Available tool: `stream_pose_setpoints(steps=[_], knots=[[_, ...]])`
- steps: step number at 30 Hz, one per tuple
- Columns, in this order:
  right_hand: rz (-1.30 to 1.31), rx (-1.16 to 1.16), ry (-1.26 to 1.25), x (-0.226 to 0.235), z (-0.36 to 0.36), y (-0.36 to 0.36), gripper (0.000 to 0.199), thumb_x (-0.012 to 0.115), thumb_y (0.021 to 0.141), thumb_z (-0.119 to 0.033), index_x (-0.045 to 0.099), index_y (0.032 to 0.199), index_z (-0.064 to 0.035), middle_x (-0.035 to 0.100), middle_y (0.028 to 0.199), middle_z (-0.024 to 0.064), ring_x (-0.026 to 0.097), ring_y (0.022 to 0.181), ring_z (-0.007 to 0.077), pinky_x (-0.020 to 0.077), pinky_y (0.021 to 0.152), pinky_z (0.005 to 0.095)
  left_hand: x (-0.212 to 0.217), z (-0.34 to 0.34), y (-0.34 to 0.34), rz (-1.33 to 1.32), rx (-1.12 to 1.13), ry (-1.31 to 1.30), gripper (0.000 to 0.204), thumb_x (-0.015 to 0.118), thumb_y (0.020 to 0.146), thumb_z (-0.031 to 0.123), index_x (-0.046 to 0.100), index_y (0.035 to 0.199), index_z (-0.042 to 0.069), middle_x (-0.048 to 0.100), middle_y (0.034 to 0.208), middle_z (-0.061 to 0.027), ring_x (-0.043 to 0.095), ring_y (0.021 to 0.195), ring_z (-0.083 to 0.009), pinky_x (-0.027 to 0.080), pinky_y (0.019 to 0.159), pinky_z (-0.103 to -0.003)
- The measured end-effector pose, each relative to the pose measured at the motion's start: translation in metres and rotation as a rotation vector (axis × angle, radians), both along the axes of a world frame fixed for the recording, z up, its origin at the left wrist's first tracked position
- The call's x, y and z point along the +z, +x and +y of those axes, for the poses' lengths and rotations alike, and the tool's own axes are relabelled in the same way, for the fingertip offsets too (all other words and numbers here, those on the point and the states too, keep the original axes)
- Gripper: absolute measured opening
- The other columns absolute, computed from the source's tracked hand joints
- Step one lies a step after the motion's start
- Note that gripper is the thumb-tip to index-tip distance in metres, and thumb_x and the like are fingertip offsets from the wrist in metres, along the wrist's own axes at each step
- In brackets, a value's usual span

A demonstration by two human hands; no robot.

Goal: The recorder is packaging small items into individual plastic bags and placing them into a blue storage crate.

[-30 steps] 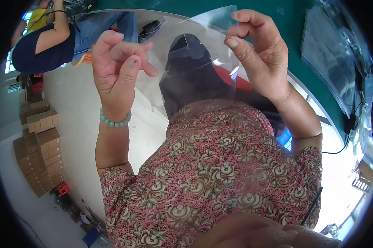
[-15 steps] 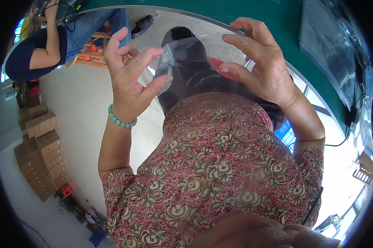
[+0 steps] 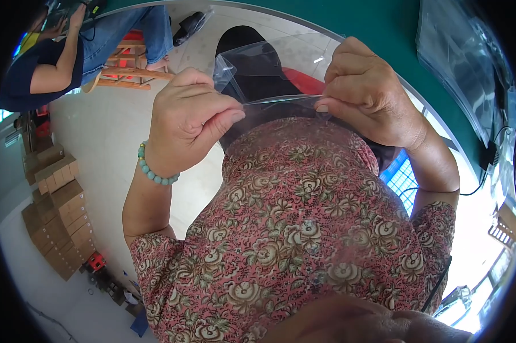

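A clear plastic sheet (image 3: pixel 255 60), perhaps a flat bag or sleeve, is stretched between my two hands above my lap. My left hand (image 3: pixel 192 117), with a green bead bracelet (image 3: pixel 154 176) at the wrist, pinches its near edge at the left. Thumb and curled fingers of my right hand (image 3: pixel 366 94) grip the same edge at the right. That edge runs nearly straight between the two pinches. The far part of the sheet reaches toward the table edge, with a folded, shiny corner beyond my left fingers.
A green table (image 3: pixel 401 51) curves along the far side and right, with a stack of clear plastic sheets (image 3: pixel 455 74) on it. Another person (image 3: pixel 58 71) sits at the far left, near a wooden stool (image 3: pixel 126 71). Cardboard boxes (image 3: pixel 60 220) stand along the left wall.
Both hands have gone from spread, loosely curved fingers to tight pinches on the sheet's near edge. The left hand has moved nearer to me, and that edge is now drawn straighter.
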State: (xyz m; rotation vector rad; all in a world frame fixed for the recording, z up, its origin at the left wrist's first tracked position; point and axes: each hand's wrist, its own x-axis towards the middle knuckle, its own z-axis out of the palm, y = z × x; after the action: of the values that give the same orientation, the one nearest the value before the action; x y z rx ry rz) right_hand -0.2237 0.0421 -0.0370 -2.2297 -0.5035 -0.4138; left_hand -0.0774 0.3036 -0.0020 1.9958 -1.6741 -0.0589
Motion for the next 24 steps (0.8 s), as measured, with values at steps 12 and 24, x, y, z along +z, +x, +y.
stream_pose_setpoints(steps=[12,24], knots=[[0.106,0.048,-0.086,0.016,-0.005,-0.013,0.018,0.081,0.075,-0.016,0.069,0.077,-0.0029,0.061,0.078,0.008,0.058,0.079,0.0244,0.0437,0.064,0.0374,0.005,-0.007,-0.009,-0.049,-0.153,-0.024,0.016,0.083,0.069,0.016,0.071,0.078,0.01,0.06,0.065,-0.0003,0.053,0.068,-0.0201,0.041,0.063,-0.035],[-0.014,0.108,-0.157,0.01,0.007,-0.01,0.023,0.077,0.075,-0.012,0.058,0.068,-0.0011,0.054,0.067,0.0077,0.056,0.068,0.0262,0.0414,0.055,0.0405,0.009,-0.02,-0.013,-0.05,-0.086,0.101,0.021,0.081,0.072,0.026,0.069,0.079,0.011,0.059,0.063,-0.0014,0.052,0.062,-0.0209,0.039,0.061,-0.035]])
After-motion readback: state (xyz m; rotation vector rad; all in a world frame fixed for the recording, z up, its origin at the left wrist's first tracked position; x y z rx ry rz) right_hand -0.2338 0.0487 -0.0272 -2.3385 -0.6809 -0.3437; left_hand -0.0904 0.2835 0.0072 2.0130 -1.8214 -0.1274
